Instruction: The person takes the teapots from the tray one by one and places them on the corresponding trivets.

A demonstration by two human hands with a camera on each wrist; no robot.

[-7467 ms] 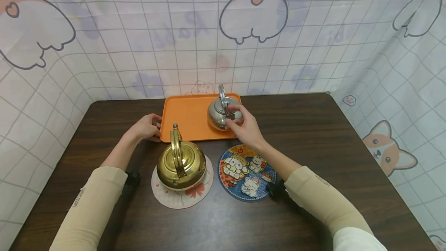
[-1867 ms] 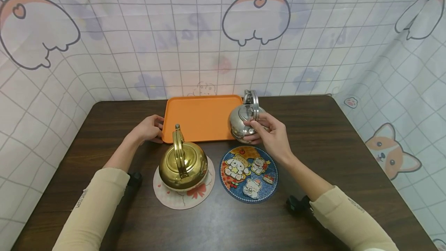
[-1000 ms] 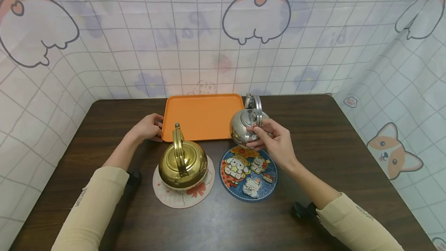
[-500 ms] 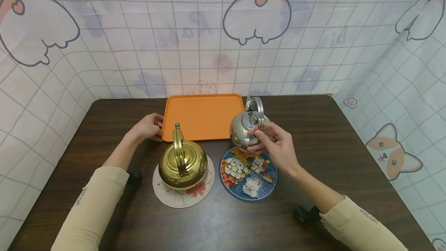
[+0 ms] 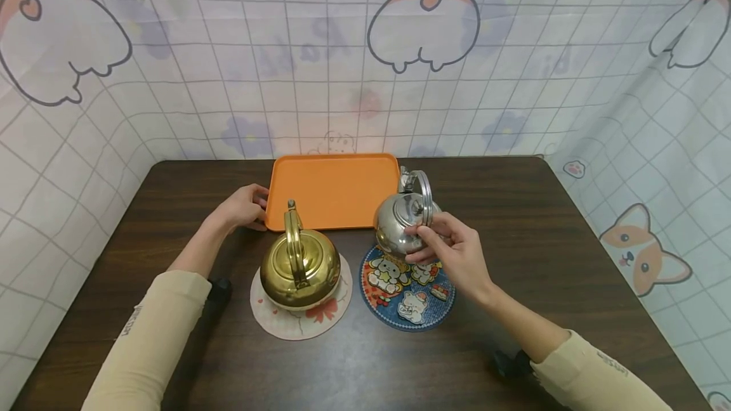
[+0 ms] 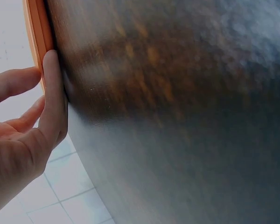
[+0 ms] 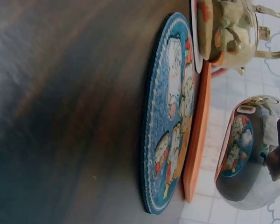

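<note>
My right hand (image 5: 457, 249) grips a silver kettle (image 5: 394, 221) near the lower end of its handle, with fingers against the body. In the right wrist view the silver kettle (image 7: 252, 158) hangs off the table, above the far part of a round blue placemat (image 5: 394, 313) with cartoon figures. At the back my left hand (image 5: 242, 208) holds the left edge of an orange tray (image 5: 331, 189). The left wrist view has thumb and fingers at the tray's rim (image 6: 36, 28). A gold kettle (image 5: 299, 268) stands on a round pink placemat (image 5: 274, 322), just in front of the tray.
The dark wooden table (image 5: 342, 373) ends at the back against a tiled-pattern curtain (image 5: 285, 81) with cartoon corgis. Another curtain side hangs at the right. The gold kettle stands left of the blue placemat.
The silver kettle has been lifted off the orange tray and moved right and toward the front, over the blue placemat's far edge. The left hand stays at the tray.
</note>
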